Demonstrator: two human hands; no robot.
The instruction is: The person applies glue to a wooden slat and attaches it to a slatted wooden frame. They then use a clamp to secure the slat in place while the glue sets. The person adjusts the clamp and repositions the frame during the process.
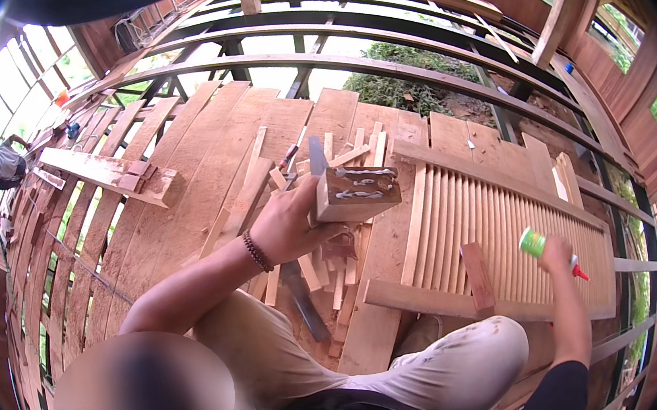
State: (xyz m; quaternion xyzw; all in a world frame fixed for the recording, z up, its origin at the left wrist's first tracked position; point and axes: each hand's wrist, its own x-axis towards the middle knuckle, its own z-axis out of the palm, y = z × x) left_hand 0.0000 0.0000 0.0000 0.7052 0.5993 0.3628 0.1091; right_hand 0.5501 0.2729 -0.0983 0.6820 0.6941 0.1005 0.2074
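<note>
My left hand (295, 215) is closed round a wooden block (357, 208), raised above the plank floor. Wavy white streaks of glue lie across the block's brown upper face. My right hand (557, 253) grips a green and white glue bottle (534, 241), its red nozzle pointing down to the right. Below that hand lies a slatted wooden panel (501, 230) in a frame, with a short reddish wood piece (477, 277) resting across its near rail. Under the block, a handsaw (304, 301) lies partly hidden among loose wood strips (339, 285).
A thick sawn beam (110, 171) lies at the left on spaced boards. Beyond the planks, open floor joists (418, 67) show gaps down to greenery (404, 83). A wooden post (560, 0) stands at the far right. Another person (6, 165) is at the far left.
</note>
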